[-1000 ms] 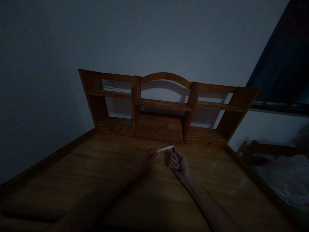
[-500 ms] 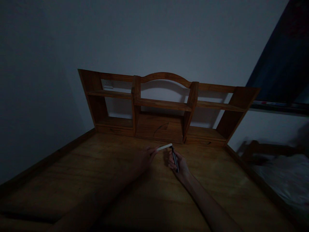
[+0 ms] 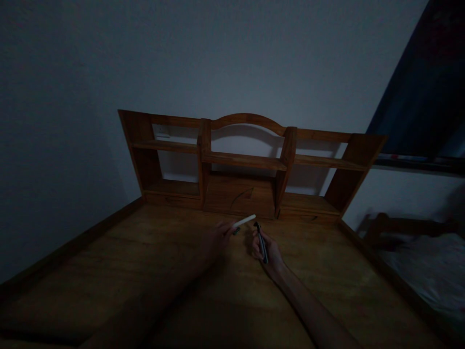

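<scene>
Dim room, grey wall ahead, dark curtain or window frame at upper right. Wooden bench fills the lower view; raised edge strips run along both sides. At its back stands a wooden shelf unit with an arched centre and three bays. A wall socket shows through the left bay. To the right, past the bench edge, a bed with pale bedding and a wooden frame, blurred.

Both my forearms reach forward over the bench; hands meet just in front of the shelf unit's centre drawer.

My left hand: grip closed to a fingertip pinch on the near end of a slim white piece, which angles up and to the right, clear of the bench. It looks like a cap or sleeve, but the light is too low to be sure.

My right hand: fingers wrapped around a thin dark tool, its small dark head pointing up toward the white piece. The two parts are near each other, tips apart, not touching.

Handling judgement:
- Both items read as light; thin enough that a pinch carries them.
- Stiff, no sag along the white piece though held by one end.
- Smooth surface likely, so some slip risk with fingertip hold only.
- Dark tool: best held along the handle, away from the head, as the grip sits now.
- White piece: hold at the closed end, leaving the far end free.
</scene>
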